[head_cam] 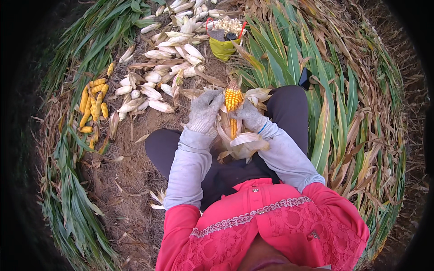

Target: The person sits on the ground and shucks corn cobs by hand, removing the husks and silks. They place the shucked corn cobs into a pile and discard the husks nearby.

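Between my two gloved hands, a yellow corn ear (234,99) stands with its kernels bare at the upper part. My left hand (205,110) pinches the pale husk at the ear's left side. Around the ear's lower right side close the fingers of my right hand (252,117), covering part of it. More yellow kernels (233,128) show below the fingers; whether they belong to the same ear I cannot tell. Peeled husk leaves (249,142) hang open over my lap.
Husk-covered ears (159,76) lie heaped on the soil ahead. Several bare yellow ears (95,101) are piled at the left. A yellow-green bag (222,50) with red handles stands ahead. Cut corn stalks (325,111) line the right, with a dark flat object (305,78) beside my knee.
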A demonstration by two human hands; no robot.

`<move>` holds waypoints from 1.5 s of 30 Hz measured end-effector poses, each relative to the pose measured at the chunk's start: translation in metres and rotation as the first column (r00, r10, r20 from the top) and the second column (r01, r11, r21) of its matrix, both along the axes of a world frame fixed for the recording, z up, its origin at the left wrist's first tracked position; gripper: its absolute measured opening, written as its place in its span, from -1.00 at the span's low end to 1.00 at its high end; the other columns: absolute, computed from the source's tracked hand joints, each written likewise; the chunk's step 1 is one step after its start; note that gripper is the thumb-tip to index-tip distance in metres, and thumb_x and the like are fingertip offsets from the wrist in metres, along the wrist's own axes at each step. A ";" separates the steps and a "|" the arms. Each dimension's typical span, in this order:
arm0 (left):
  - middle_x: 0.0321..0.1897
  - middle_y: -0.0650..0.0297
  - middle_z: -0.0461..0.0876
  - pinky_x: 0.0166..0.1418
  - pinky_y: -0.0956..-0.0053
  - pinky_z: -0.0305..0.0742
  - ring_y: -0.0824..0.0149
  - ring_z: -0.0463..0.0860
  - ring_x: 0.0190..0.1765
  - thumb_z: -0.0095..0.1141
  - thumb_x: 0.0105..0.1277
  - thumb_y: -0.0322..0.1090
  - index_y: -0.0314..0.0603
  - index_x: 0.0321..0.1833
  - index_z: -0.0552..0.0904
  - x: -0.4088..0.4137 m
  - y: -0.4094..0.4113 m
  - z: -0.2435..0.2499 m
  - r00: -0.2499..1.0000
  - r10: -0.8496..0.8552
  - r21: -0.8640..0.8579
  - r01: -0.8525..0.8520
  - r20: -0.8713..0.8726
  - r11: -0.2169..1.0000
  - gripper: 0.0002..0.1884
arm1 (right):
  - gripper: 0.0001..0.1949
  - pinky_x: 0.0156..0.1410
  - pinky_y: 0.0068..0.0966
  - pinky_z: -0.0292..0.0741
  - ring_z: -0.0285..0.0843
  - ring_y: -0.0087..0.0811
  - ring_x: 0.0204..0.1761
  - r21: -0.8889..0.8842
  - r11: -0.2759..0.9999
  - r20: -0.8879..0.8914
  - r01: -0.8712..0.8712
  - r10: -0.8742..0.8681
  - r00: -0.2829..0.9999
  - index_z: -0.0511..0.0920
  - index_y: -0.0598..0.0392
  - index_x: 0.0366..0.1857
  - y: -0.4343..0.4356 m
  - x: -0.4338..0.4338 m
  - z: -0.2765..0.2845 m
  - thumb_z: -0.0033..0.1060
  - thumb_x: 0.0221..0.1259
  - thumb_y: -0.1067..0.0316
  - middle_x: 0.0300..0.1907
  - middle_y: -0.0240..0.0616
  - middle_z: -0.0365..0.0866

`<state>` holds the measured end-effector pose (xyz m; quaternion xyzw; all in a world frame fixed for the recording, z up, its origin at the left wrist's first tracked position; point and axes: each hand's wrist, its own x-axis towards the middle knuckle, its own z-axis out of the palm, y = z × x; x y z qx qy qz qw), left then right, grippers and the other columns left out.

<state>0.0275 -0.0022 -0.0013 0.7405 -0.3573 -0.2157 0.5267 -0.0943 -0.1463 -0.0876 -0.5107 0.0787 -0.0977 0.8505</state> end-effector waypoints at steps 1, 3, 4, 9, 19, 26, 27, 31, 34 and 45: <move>-0.04 0.00 0.75 0.17 0.36 0.55 0.22 0.71 0.04 0.18 0.45 -0.16 -0.34 0.16 0.68 0.000 0.000 0.008 0.999 -0.006 0.067 0.003 0.045 0.998 -0.60 | -0.26 0.44 -0.45 0.39 0.48 -0.44 0.25 -0.025 1.000 -0.016 -0.008 0.007 1.000 0.23 0.21 0.44 -0.001 -0.001 -0.002 0.36 0.12 0.49 0.21 -0.27 0.52; -0.10 -0.04 0.75 0.14 0.32 0.56 0.15 0.73 0.01 0.16 0.44 -0.16 -0.32 0.11 0.69 -0.002 0.000 0.010 0.993 0.032 0.145 -0.048 0.113 0.988 -0.63 | -0.25 0.44 -0.44 0.39 0.47 -0.44 0.26 -0.028 1.000 -0.032 -0.011 0.010 0.999 0.23 0.19 0.45 0.001 -0.002 0.002 0.37 0.12 0.49 0.22 -0.28 0.52; -0.14 -0.06 0.75 0.11 0.29 0.58 0.10 0.74 -0.01 0.16 0.43 -0.17 -0.31 0.07 0.69 -0.004 -0.001 0.006 0.988 0.079 0.156 -0.100 0.136 0.983 -0.65 | -0.24 0.44 -0.44 0.39 0.47 -0.44 0.26 -0.029 0.999 -0.038 -0.016 0.015 0.999 0.23 0.18 0.46 0.003 -0.002 0.009 0.38 0.11 0.49 0.22 -0.29 0.52; -0.18 -0.09 0.74 0.03 0.19 0.59 0.04 0.76 -0.09 0.11 0.45 -0.17 -0.30 0.07 0.64 -0.005 -0.005 -0.013 0.970 0.156 0.170 -0.188 0.186 0.967 -0.67 | -0.17 0.48 -0.43 0.35 0.44 -0.42 0.31 -0.170 0.984 -0.051 -0.047 0.038 0.998 0.20 0.14 0.51 0.003 -0.005 0.021 0.43 0.10 0.48 0.26 -0.30 0.50; -0.17 0.27 0.64 -0.28 0.62 0.56 0.50 0.63 -0.27 0.02 0.56 -0.21 -0.27 0.16 0.57 0.008 -0.007 -0.032 0.853 0.172 -0.219 -0.313 -0.493 0.924 -0.70 | -0.27 0.50 -0.39 0.34 0.42 -0.32 0.37 0.128 0.981 -0.145 0.146 -0.127 0.981 0.23 0.16 0.51 -0.006 0.000 0.032 0.34 0.26 0.32 0.36 -0.17 0.41; -0.24 0.30 0.62 -0.34 0.51 0.58 0.46 0.60 -0.32 0.03 0.52 -0.30 -0.25 0.15 0.59 -0.007 -0.003 -0.016 0.787 -0.011 -0.281 -0.208 -0.617 0.937 -0.73 | -0.67 0.25 -0.25 0.55 0.59 -0.34 0.04 0.325 0.939 -0.078 0.111 -0.090 0.993 0.47 0.08 0.20 0.008 0.027 0.005 0.08 0.53 0.15 0.02 -0.25 0.60; -0.23 0.29 0.63 -0.30 0.52 0.59 0.46 0.61 -0.30 0.02 0.51 -0.30 -0.27 0.15 0.59 -0.010 -0.003 -0.013 0.760 -0.020 -0.264 -0.201 -0.649 0.943 -0.73 | -0.72 0.25 -0.18 0.59 0.62 -0.29 0.03 0.382 0.918 -0.078 0.107 -0.083 0.993 0.48 0.06 0.15 0.011 0.031 0.007 0.06 0.55 0.18 0.00 -0.22 0.61; -0.18 0.27 0.66 -0.15 0.48 0.62 0.39 0.66 -0.23 0.07 0.47 -0.27 -0.27 0.09 0.62 -0.031 0.006 0.006 0.639 -0.196 -0.335 -0.103 -0.744 0.937 -0.73 | -0.69 0.13 -0.13 0.65 0.67 -0.23 -0.02 0.599 0.744 -0.189 0.297 -0.230 0.955 0.51 0.04 0.15 0.025 0.041 0.005 -0.01 0.57 0.09 0.00 -0.19 0.66; -0.29 0.21 0.69 -0.13 0.36 0.64 0.29 0.71 -0.24 0.12 0.42 -0.23 -0.28 -0.01 0.66 -0.056 0.016 0.023 0.636 -0.520 -0.176 0.523 -0.570 0.834 -0.73 | -0.69 0.01 -0.35 0.65 0.66 -0.33 -0.14 0.745 0.646 0.069 0.164 -0.319 0.945 0.55 -0.01 0.08 -0.022 0.057 -0.042 -0.09 0.60 0.03 -0.11 -0.29 0.66; -0.25 0.12 0.73 0.01 0.36 0.58 0.24 0.71 -0.17 0.32 0.34 -0.05 -0.28 0.05 0.69 -0.015 0.026 0.059 0.953 -0.301 0.553 0.271 -0.039 0.788 -0.57 | -0.63 0.20 -0.31 0.61 0.64 -0.32 0.05 0.318 0.827 -0.115 0.464 -0.452 0.885 0.47 0.05 0.28 -0.034 0.042 -0.027 0.18 0.45 0.28 0.06 -0.27 0.64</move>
